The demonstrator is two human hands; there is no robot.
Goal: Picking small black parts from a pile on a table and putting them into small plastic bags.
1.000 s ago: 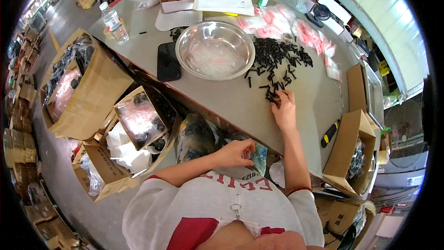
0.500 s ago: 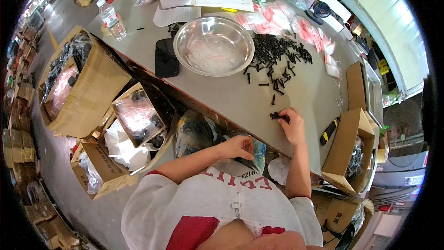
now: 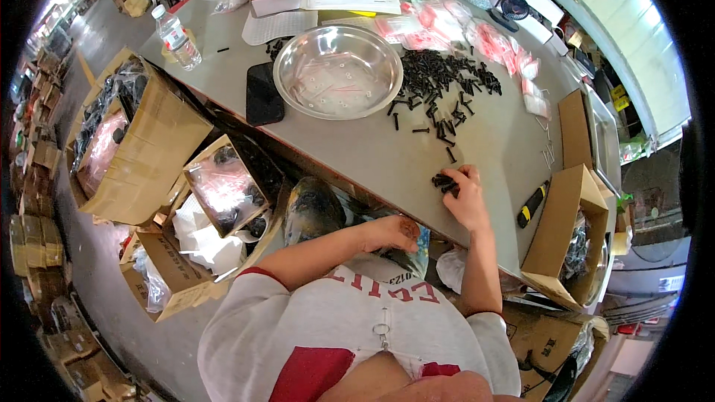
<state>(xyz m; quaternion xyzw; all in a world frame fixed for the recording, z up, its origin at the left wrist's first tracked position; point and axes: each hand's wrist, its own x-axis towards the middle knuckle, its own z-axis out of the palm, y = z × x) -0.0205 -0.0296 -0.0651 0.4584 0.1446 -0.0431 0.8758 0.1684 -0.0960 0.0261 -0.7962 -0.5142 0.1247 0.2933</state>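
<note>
My right hand is over the table near its front edge, fingers bent and closed around a few black screws whose ends stick out to the left. Just beyond it, single screws trail back to a large pile of black screws. My left hand hovers in front of my shirt, by the table edge, with its fingers curled in. Whatever it may hold is hidden. Under it, a clear plastic bag shows partly.
Left of the pile stands a steel bowl with small clear pieces, beside a black phone. Red-and-white plastic bags lie behind. A yellow-black utility knife and an open carton are at right; boxes stand left.
The screws at my right hand now fan out more to the left of its fingers. My left hand has turned slightly and its fingers are curled more. The whole view has shifted a little.
</note>
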